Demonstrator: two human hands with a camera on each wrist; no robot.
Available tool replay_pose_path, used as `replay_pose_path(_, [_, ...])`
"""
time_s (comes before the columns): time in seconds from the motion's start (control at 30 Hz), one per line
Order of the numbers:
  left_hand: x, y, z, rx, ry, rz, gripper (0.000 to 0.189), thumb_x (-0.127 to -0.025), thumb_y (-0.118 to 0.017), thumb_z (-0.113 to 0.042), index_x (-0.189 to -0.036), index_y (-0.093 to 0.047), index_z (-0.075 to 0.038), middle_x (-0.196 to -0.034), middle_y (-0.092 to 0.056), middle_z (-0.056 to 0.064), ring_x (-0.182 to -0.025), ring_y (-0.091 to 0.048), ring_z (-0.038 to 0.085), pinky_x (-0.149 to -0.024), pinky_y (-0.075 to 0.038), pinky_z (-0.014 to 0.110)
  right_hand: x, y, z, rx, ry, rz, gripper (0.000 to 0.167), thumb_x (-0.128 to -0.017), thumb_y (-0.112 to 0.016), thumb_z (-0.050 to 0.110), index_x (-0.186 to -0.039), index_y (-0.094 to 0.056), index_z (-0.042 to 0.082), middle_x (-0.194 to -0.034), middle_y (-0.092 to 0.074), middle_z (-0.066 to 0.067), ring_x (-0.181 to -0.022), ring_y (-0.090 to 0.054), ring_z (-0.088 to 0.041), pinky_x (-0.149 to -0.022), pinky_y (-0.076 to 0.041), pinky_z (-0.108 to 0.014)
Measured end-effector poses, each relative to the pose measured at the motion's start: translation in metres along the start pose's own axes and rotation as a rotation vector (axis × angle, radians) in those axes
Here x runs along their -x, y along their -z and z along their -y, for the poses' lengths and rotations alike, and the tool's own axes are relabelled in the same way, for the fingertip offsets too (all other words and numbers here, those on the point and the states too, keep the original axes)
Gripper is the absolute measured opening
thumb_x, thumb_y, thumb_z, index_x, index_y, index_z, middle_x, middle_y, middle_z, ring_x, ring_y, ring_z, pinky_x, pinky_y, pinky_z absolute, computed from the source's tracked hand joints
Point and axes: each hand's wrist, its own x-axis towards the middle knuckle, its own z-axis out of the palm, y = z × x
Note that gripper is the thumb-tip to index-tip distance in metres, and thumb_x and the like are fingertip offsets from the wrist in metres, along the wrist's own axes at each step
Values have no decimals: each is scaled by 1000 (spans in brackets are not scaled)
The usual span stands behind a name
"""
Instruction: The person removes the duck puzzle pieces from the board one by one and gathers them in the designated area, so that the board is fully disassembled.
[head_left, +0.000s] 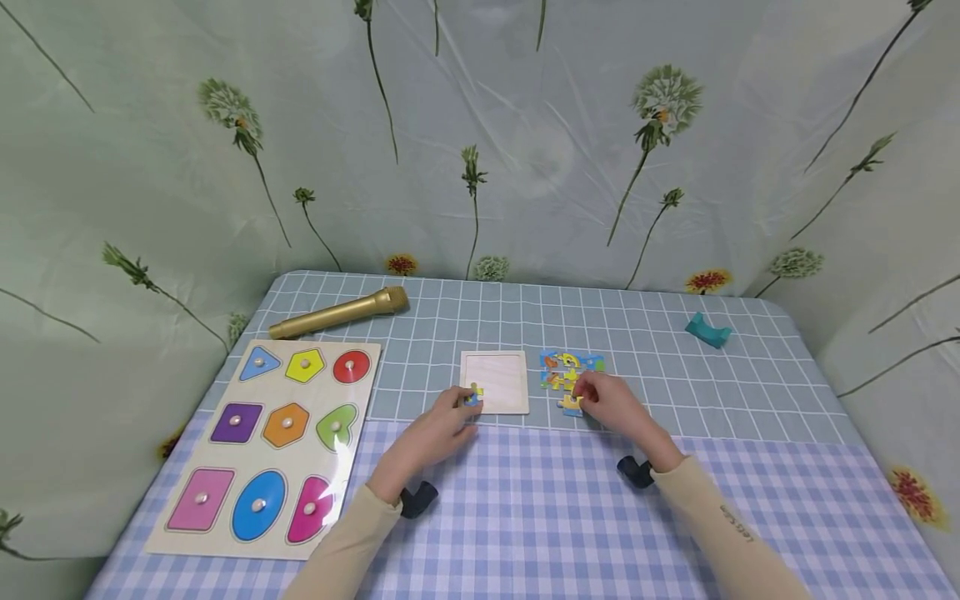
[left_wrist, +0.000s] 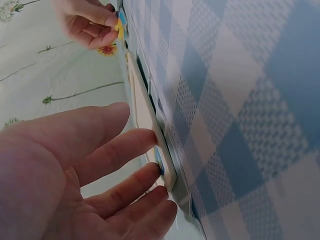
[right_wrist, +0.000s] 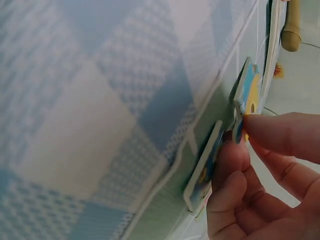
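A square wooden puzzle tray point(head_left: 504, 375) lies mid-table, with a blue-and-yellow jigsaw piece point(head_left: 473, 396) in its near left corner. My left hand point(head_left: 435, 433) touches that piece with its fingertips, the fingers loosely extended and the thumb apart in the left wrist view. My right hand point(head_left: 617, 407), to the right of the tray, pinches a yellow-and-blue jigsaw piece point(right_wrist: 246, 97) between thumb and fingers. In the right wrist view another piece point(right_wrist: 202, 172) lies under those fingers. More jigsaw pieces point(head_left: 562, 360) are grouped just beyond the right hand.
At the left lies a wooden shape board point(head_left: 348, 454) with coloured knobbed shapes. A gold microphone point(head_left: 337, 313) is behind it. A teal curved object point(head_left: 708, 331) sits at the back right. Checked cloth point(head_left: 517, 517) covers the near table; a floral curtain point(head_left: 525, 167) hangs behind.
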Motion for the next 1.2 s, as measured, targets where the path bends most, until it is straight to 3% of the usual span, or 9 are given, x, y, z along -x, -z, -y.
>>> replay_pose_path(0.23, [3,2,2,-5,15,4,38,-94,-63,-14,-128,-59,2,-136,-42,23,-124,-44,36,-94,-45,46,0,-4,3,80,44,-14,15,-80,-60,-12,-83,-60,3,-71,-50,-2,-65,-44,-16,-58,-39,-30])
replay_pose_path(0.47, [6,2,5,-21,-26,-32,39,-92,-64,-14,-129,-60,-2,-136,-43,22,-126,-42,35,-101,-38,46,3,-7,7,184,69,-38,17,-80,-61,-11,-82,-58,6,-77,-48,-5,-67,-44,-19,-59,-41,-32])
replay_pose_path(0.57, [9,3,8,-15,-43,-32,40,-92,-64,-14,-130,-59,-5,-137,-43,21,-127,-42,35,-103,-36,46,1,-8,11,156,84,-54,18,-78,-61,-11,-80,-59,6,-75,-48,-3,-67,-44,-17,-59,-40,-31])
replay_pose_path(0.67, [12,6,12,-19,-51,-28,38,-92,-65,-15,-129,-61,-7,-139,-43,20,-129,-40,36,-104,-34,47,-7,-12,18,69,150,-63,16,-77,-62,-12,-82,-61,4,-74,-51,-2,-67,-46,-15,-59,-41,-29])
replay_pose_path(0.87, [15,11,17,-51,-58,-6,33,-93,-64,-15,-125,-65,-8,-140,-44,19,-131,-35,40,-106,-29,52,-29,-31,51,-107,235,33,17,-84,-59,-7,-99,-64,-3,-82,-57,-5,-74,-52,-16,-67,-46,-29])
replay_pose_path(1.03, [16,10,21,-66,-62,10,33,-93,-62,-15,-125,-65,-8,-141,-44,20,-132,-33,43,-105,-28,57,-46,-50,78,-66,228,118,33,-85,-58,-3,-117,-62,-2,-91,-55,-8,-78,-50,-18,-70,-44,-29])
replay_pose_path(1.2, [17,9,23,-59,-78,-3,33,-92,-63,-12,-125,-65,-7,-140,-43,21,-131,-35,42,-104,-29,57,-58,-61,90,-9,245,157,37,-85,-55,-3,-121,-62,-2,-90,-50,-8,-73,-44,-16,-65,-41,-29])
